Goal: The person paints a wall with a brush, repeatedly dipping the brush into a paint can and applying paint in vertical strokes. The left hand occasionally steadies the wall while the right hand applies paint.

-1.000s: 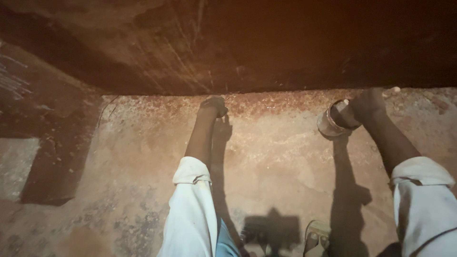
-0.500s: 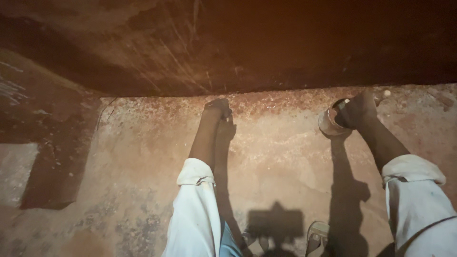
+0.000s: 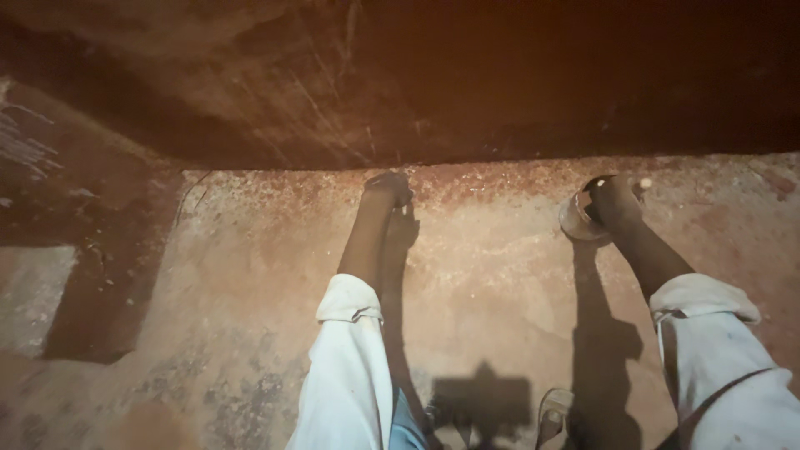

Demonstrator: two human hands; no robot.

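our right hand [image 3: 615,202] grips a small round container [image 3: 581,218] by its rim, low against the reddish wall [image 3: 500,275] just under the dark overhang [image 3: 417,92], while our left hand [image 3: 388,187] presses against the wall with fingers curled together. we judge the tilted container could slip or spill, since the hold looks shallow and the dim light hides its contents.

Left hand [image 3: 387,187] pressed on floor [image 3: 250,275] at wall [image 3: 400,75] base, right hand [image 3: 615,200] well right gripping small tin [image 3: 577,221], sandal [image 3: 552,412] behind.
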